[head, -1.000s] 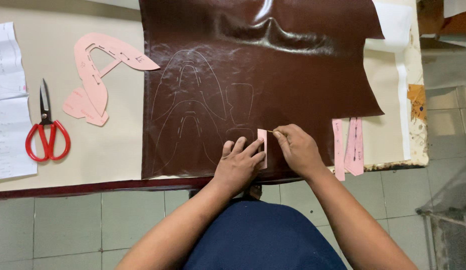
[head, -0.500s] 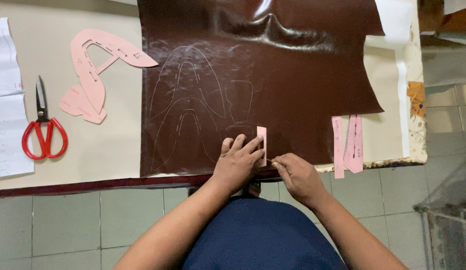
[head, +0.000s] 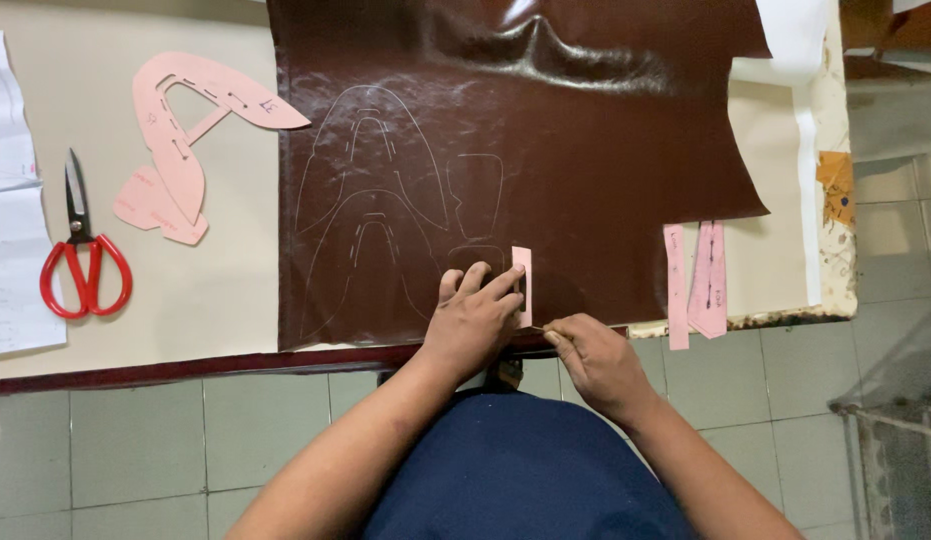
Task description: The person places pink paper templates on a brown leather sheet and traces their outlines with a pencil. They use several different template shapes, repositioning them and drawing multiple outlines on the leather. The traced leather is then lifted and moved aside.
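A dark brown leather sheet (head: pixel 585 150) lies spread on the table, with pale traced outlines of shoe parts on its left half. My left hand (head: pixel 475 318) presses a small pink paper strip pattern (head: pixel 522 285) flat on the leather near its front edge. My right hand (head: pixel 595 360) is at the strip's lower end, by the table edge, pinching a thin marking tool whose tip touches the leather. The tool itself is barely visible.
Red-handled scissors (head: pixel 82 260) lie at the left beside white paper sheets (head: pixel 10 250). Pink shoe-part patterns (head: pixel 180 140) rest left of the leather. More pink strips (head: pixel 695 280) lie at the right near the table's front edge (head: pixel 185 365). Tiled floor lies below.
My right hand has moved down along the pink strip, from its upper right side to its lower end at the table edge. My left hand has stayed on the strip.
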